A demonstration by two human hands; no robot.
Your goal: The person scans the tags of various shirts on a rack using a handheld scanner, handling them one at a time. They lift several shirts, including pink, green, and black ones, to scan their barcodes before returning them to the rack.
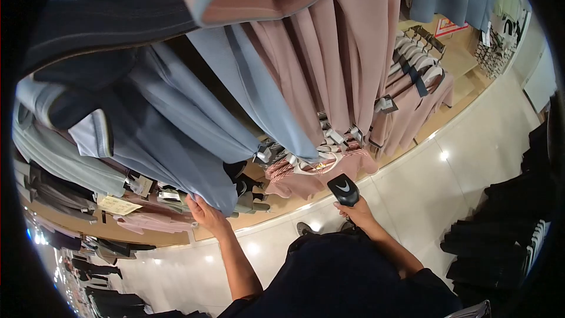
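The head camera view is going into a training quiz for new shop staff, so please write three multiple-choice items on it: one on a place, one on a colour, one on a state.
1. Where is the left hand?
A. on the hem of a blue garment
B. flat on the floor
C. in a pocket

2. What colour are the garments hanging above the right hand?
A. green
B. dusty pink
C. yellow

3. What is the state of the right hand?
A. open and empty
B. closed on a black handheld scanner
C. out of view

Answers: 1 A, its fingers touch the blue hem; 2 B, the pink cloth hangs there; 3 B, the fingers wrap the device.
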